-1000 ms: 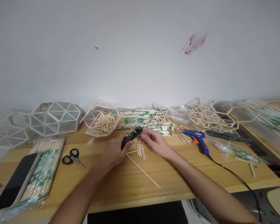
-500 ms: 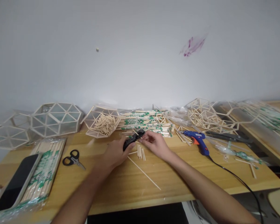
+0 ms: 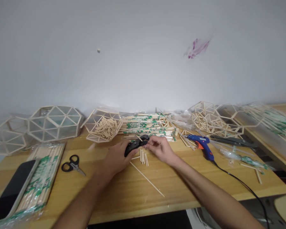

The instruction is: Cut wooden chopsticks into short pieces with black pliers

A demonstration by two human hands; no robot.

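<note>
My left hand (image 3: 116,156) is wrapped round a black pliers-like hand tool (image 3: 132,147), held just above the table. A thin wooden stick (image 3: 139,138) shows across the tool's head, pointing up and left. On the other side, my right hand (image 3: 160,149) has its thumb and fingers pinched at the tool's head, in line with that stick; its fingertips partly hide what they grip. Below the hands lie several short cut sticks (image 3: 144,157) side by side. One long stick (image 3: 147,179) runs diagonally towards the table's front edge.
Behind the hands are wrapped stick bundles (image 3: 147,125) and a stick-framed bowl (image 3: 91,125) heaped with short sticks. Scissors (image 3: 72,164), a phone (image 3: 14,189) and a stick pack (image 3: 44,173) lie left. A blue glue gun (image 3: 201,142) with a trailing cord (image 3: 238,178) lies right.
The tool's head has tipped slightly down and right, and its jaw area shows more clearly. My right fingertips have shifted a little right. The view has turned slightly.
</note>
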